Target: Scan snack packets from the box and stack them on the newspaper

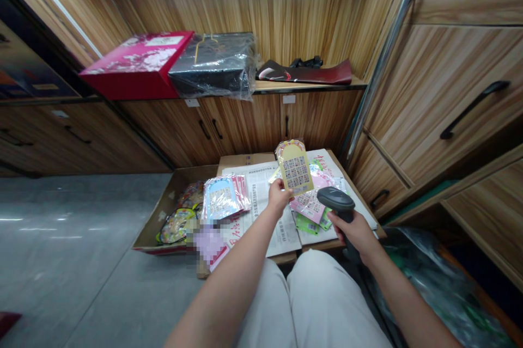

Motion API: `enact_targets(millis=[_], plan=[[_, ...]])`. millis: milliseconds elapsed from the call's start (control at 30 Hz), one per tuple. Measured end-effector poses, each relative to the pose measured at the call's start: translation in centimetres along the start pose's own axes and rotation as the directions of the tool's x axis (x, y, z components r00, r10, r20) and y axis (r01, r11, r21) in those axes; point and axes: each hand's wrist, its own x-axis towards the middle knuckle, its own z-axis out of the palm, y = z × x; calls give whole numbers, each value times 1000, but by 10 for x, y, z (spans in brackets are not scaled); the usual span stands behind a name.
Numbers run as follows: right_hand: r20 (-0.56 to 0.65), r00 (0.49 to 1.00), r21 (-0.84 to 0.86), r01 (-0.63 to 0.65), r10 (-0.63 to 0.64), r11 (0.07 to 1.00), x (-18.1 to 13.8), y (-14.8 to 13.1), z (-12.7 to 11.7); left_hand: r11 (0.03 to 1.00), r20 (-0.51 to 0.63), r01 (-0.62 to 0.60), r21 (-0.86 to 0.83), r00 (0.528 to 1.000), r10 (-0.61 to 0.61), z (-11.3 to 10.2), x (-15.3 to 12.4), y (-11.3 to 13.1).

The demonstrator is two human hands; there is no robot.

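The newspaper-covered surface [261,195] is being leaned over, with an open carton [161,217] being stood against its left side and a fanned pile of packets [224,196] being rested on its left edge. Above its right half, a scanner [335,199] is being gripped by the right hand [356,232], fingers closed round the handle. Above its middle, a yellow sticker card [295,168] is being pinched by its lower corner in the left hand [279,195]. With so thin a hold, a slip is being risked, and the card could be lost among the loose pink packets [310,203] on the surface.
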Motion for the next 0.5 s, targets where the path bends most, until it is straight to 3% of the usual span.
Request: enact_targets(millis=[133,267,367,500], plan=[[-11,999,14,-38,39,999,-4,0,-4,999,-86,5,-38,996,-8,-7,3,5],[-28,1000,39,-9,10,999,-12,-2,-7,993,-273,-18,-120,962,-15,-33,11,17],[-48,998,40,-26,28,999,-18,-4,-10,996,-437,-57,-70,899,20,-71,13,17],[-34,999,22,-7,8,1000,-21,-4,-17,969,-603,17,245,786,138,-140,4,1]])
